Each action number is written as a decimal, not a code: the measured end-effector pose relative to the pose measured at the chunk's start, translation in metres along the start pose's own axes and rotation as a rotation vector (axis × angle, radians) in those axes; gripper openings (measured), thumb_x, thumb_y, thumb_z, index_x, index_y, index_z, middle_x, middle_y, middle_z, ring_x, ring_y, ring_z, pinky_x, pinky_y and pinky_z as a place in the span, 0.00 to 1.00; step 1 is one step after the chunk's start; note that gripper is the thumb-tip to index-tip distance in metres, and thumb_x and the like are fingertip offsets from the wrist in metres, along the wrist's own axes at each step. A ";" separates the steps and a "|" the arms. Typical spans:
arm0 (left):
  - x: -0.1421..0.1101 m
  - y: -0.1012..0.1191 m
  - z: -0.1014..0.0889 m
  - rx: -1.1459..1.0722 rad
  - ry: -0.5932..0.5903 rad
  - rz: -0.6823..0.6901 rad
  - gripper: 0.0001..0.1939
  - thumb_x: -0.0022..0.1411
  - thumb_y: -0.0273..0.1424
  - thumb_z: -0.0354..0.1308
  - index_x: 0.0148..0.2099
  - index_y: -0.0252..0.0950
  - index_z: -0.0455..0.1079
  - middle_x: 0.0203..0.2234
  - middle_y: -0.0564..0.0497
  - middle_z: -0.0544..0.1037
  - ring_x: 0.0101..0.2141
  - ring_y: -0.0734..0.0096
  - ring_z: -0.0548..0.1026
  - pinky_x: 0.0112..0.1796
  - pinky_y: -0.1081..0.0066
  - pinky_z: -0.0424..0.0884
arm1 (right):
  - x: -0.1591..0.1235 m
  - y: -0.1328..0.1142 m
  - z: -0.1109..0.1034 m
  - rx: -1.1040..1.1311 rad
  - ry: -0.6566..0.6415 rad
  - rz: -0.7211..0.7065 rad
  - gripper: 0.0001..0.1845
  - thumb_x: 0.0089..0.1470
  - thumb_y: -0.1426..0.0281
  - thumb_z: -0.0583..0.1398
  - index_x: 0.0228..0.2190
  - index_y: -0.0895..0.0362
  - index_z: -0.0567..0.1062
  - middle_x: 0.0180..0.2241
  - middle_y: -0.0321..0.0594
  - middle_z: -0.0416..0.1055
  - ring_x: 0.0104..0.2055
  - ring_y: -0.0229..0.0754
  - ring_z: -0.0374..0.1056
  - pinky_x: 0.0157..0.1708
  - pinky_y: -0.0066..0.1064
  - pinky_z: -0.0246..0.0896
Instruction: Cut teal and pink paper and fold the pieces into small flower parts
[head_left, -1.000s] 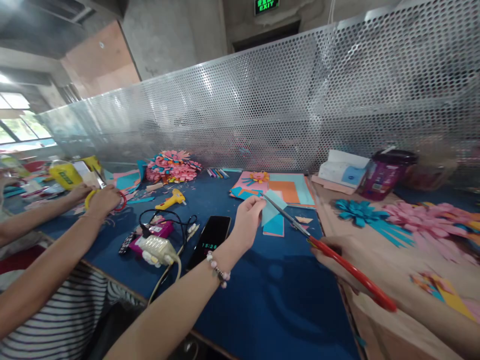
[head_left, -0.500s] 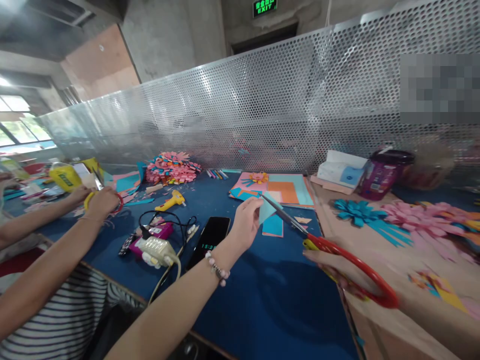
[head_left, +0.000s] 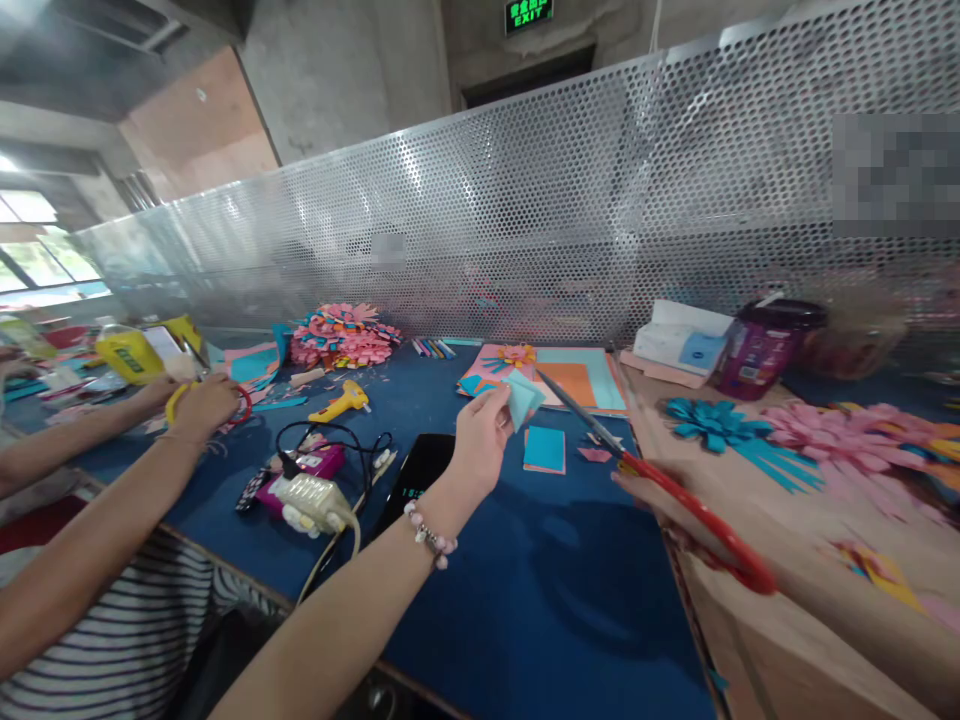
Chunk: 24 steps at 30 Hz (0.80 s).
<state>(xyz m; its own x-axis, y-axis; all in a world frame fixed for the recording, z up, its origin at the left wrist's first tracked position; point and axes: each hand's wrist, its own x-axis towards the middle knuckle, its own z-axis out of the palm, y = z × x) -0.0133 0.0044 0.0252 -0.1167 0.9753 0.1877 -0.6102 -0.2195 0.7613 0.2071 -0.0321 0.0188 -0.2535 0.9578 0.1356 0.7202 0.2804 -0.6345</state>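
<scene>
My left hand (head_left: pixel 482 440) pinches a small folded piece of light blue paper (head_left: pixel 523 398) above the blue tabletop. Wrapped round the red handles of a large pair of scissors (head_left: pixel 686 510) is my right hand (head_left: pixel 675 520). The blades point up and left, a little to the right of the paper and apart from it. Below them lies a small stack of blue and pink paper squares (head_left: pixel 544 449), with a pink scrap (head_left: pixel 595 454) beside it. A phone (head_left: pixel 420 475) lies partly behind my left wrist.
Coloured sheets (head_left: pixel 611 380) lie by the perforated metal screen (head_left: pixel 525 220). A yellow glue gun (head_left: pixel 341 402) and a power strip with cables (head_left: pixel 315 490) are on the left. Paper flowers (head_left: pixel 712 425) lie on the right. At far left a co-worker's hands (head_left: pixel 202 405) hold scissors.
The scissors have come away from the light blue paper. My left hand has shifted slightly left and the paper has turned. A pink scrap now shows on the table below.
</scene>
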 end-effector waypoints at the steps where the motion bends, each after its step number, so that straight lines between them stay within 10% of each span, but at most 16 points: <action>1: 0.001 0.002 -0.001 -0.015 0.031 0.023 0.08 0.50 0.32 0.60 0.31 0.31 0.70 0.29 0.49 0.75 0.32 0.72 0.73 0.38 0.68 0.68 | -0.001 0.000 0.001 -0.033 -0.015 0.002 0.13 0.55 0.63 0.55 0.37 0.59 0.71 0.37 0.40 0.69 0.35 0.38 0.67 0.33 0.32 0.65; 7: 0.005 0.006 -0.003 -0.022 0.057 0.043 0.08 0.49 0.31 0.61 0.31 0.30 0.71 0.28 0.49 0.74 0.32 0.73 0.73 0.38 0.67 0.69 | -0.010 -0.006 0.017 -0.219 -0.040 -0.020 0.14 0.39 0.58 0.64 0.19 0.56 0.69 0.21 0.38 0.69 0.24 0.41 0.66 0.18 0.26 0.50; 17: -0.004 -0.008 -0.004 0.257 -0.154 -0.158 0.11 0.50 0.36 0.60 0.31 0.30 0.72 0.26 0.49 0.72 0.29 0.74 0.70 0.33 0.71 0.67 | -0.020 -0.023 0.003 -0.444 -0.090 -0.353 0.15 0.51 0.59 0.54 0.24 0.55 0.74 0.26 0.41 0.72 0.31 0.42 0.67 0.28 0.28 0.58; 24: -0.009 -0.012 0.000 0.402 -0.288 -0.237 0.15 0.50 0.39 0.60 0.34 0.30 0.73 0.28 0.47 0.72 0.28 0.74 0.69 0.32 0.71 0.66 | -0.008 -0.029 -0.005 -0.152 0.114 -0.137 0.15 0.53 0.61 0.51 0.30 0.55 0.75 0.25 0.38 0.73 0.24 0.38 0.66 0.24 0.29 0.59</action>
<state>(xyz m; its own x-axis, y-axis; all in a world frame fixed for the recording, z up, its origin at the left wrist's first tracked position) -0.0050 -0.0018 0.0146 0.2418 0.9650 0.1013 -0.2394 -0.0418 0.9700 0.1915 -0.0477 0.0395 -0.2873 0.9086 0.3031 0.7751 0.4065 -0.4838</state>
